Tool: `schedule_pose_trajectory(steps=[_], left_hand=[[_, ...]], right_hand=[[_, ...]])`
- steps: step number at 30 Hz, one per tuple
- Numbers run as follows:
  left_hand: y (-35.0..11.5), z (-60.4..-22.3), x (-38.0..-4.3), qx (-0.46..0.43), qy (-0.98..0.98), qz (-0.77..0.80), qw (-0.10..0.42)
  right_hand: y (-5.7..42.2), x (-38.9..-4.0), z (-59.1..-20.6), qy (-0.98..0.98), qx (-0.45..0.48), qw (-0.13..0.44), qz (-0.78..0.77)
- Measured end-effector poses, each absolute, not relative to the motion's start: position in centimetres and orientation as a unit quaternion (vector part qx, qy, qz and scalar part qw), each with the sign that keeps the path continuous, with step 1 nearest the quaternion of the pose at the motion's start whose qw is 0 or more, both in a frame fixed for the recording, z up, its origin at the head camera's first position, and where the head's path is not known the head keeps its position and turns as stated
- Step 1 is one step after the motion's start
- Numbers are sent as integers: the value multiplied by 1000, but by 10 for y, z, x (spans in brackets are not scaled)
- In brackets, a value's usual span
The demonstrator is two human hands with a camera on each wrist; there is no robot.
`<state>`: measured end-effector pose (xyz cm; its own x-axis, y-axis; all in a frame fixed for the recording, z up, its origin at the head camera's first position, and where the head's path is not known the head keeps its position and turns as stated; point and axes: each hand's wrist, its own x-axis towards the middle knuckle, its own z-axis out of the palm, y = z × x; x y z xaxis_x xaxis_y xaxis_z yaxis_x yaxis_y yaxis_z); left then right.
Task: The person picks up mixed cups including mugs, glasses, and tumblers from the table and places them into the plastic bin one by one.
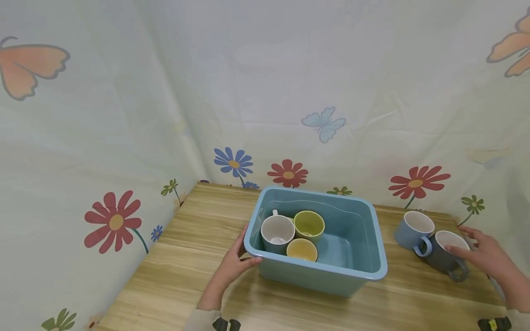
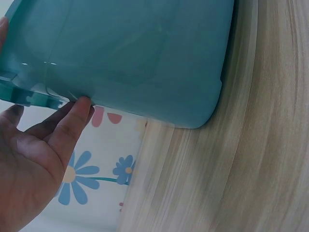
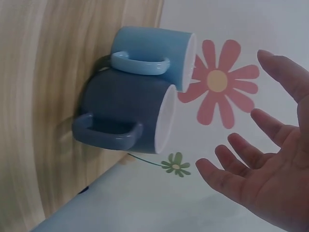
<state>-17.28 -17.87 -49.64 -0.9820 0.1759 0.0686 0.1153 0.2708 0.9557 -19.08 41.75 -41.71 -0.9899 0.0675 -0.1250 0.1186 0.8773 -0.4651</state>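
Observation:
A light blue plastic bin [image 1: 314, 268] stands on the table with three cups inside, grouped at its left end: a grey mug [image 1: 277, 232] with a white inside, a green mug [image 1: 309, 225] and a yellow cup [image 1: 302, 250]. My left hand [image 1: 233, 266] holds the bin's front left corner, thumb at the front rim and fingers along the left side. To the bin's right, a light blue mug [image 1: 406, 233] and a dark grey-blue mug [image 3: 120, 106] stand upright side by side. With fingers spread, my right hand [image 3: 270, 159] hovers by the dark mug's mouth, holding nothing.
The wooden table [image 1: 178, 257] carries the bin and mugs. A pale cloth [image 1: 256, 92] printed with flowers and butterflies hangs behind the table and along its left side. Both outer mugs stand near the table's right edge.

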Motion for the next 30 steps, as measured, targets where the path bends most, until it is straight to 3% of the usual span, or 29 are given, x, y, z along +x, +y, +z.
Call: schedule_pose_trajectory(steps=[12, 30], left_hand=[[-178, -496, -172, 85, 798, 597, 26], [-178, -498, -171, 76, 795, 601, 28]], right_hand=[[426, -194, -443, 974, 44, -11, -220], [436, -207, -464, 972, 42, 23, -229]])
